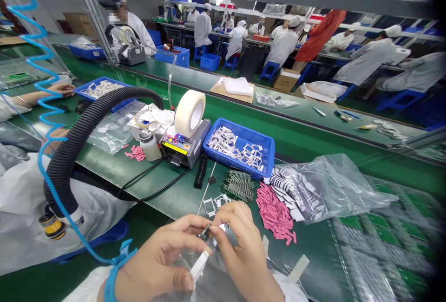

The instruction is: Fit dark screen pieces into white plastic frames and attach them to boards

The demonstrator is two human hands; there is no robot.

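My left hand [156, 255], with a blue wrist strap [116, 265] on it, and my right hand [240, 251] meet above the green bench. Their fingertips pinch a small dark metal piece [205, 231]. A white strip [199, 267] sticks out below my left hand, and a clear plastic bag [205, 279] lies under both hands. Close to my right hand are a pile of pink foam strips [275, 213] and a bunch of black strips [239, 185]. Several small white frames [212, 206] lie just ahead of my fingers.
A blue tray [239, 146] of white pieces stands beyond my hands, beside a tape dispenser [184, 146] with a white tape roll [190, 114]. A black corrugated hose [87, 125] and a blue coiled air tube [45, 83] rise left, near a co-worker's hand [59, 89]. Bagged green boards [379, 246] lie right.
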